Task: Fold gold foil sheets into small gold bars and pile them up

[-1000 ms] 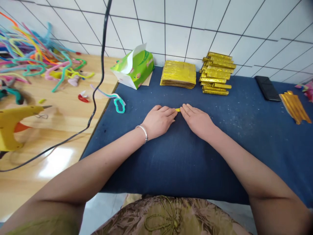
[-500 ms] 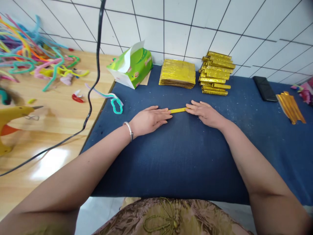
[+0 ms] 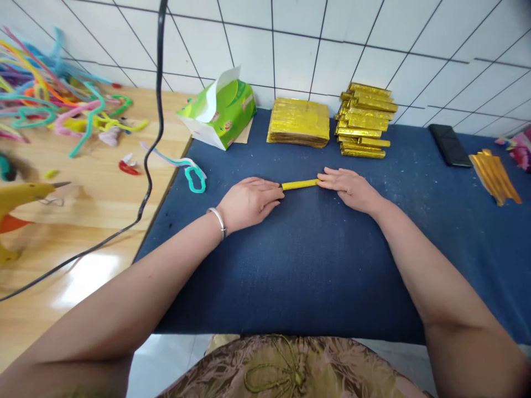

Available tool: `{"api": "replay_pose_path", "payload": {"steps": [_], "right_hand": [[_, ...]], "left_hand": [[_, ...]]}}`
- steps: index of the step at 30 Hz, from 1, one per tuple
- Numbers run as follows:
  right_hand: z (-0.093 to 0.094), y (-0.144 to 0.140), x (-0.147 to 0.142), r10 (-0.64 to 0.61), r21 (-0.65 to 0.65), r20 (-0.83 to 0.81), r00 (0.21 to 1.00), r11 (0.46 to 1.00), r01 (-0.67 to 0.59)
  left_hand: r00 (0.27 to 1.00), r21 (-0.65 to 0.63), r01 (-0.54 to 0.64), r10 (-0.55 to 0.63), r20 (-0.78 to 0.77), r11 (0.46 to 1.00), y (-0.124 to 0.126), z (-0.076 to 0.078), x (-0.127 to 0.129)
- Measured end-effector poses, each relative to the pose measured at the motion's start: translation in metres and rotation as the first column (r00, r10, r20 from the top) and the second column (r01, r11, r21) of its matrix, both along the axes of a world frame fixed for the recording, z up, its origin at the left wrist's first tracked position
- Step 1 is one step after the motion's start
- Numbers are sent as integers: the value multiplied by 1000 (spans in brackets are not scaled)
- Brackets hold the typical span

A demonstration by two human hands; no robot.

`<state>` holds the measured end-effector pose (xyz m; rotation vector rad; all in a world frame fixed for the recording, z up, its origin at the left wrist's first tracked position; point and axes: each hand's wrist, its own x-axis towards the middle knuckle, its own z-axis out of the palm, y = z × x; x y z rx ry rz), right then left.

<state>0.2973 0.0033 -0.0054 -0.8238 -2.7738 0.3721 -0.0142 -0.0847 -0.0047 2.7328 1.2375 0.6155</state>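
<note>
A narrow yellow-gold strip of folded or rolled paper (image 3: 300, 184) lies crosswise on the dark blue table cover (image 3: 290, 265). At its left end rests my left hand (image 3: 251, 202), palm down with fingers stretched out flat; a silver bangle circles the wrist. My right hand (image 3: 346, 188) lies flat over the strip's right end, fingers extended. Behind the strip sits a stack of gold foil paper (image 3: 297, 121). Beside that stack is a pile of gold paper rolls (image 3: 365, 119).
A green tissue pack (image 3: 228, 113) stands at the back left, near a looped turquoise pipe cleaner (image 3: 196, 179). On the wooden table are tangled pipe cleaners (image 3: 53, 94), a yellow glue gun (image 3: 25, 193) and a black cable (image 3: 143, 204). A black phone (image 3: 449, 145) and orange-gold strips (image 3: 495, 176) lie right.
My left hand has shifted slightly left, baring more of the strip. The right hand stays at its right end, and the whole view has moved a little.
</note>
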Motion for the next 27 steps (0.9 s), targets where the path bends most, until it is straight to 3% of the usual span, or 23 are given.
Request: {"api": "replay_pose_path", "payload": {"steps": [9, 15, 27], "right_hand": [[-8, 4, 0, 32, 66, -121, 992, 998, -24], [-11, 6, 3, 35, 73, -106, 994, 997, -27], [-20, 11, 11, 30, 79, -186, 982, 997, -15]], "left_hand": [[998, 86, -58, 58, 5, 995, 0, 6, 10], [997, 24, -20, 21, -79, 1000, -5, 4, 20], [1000, -99, -8, 11, 29, 995, 2, -2, 10]]}}
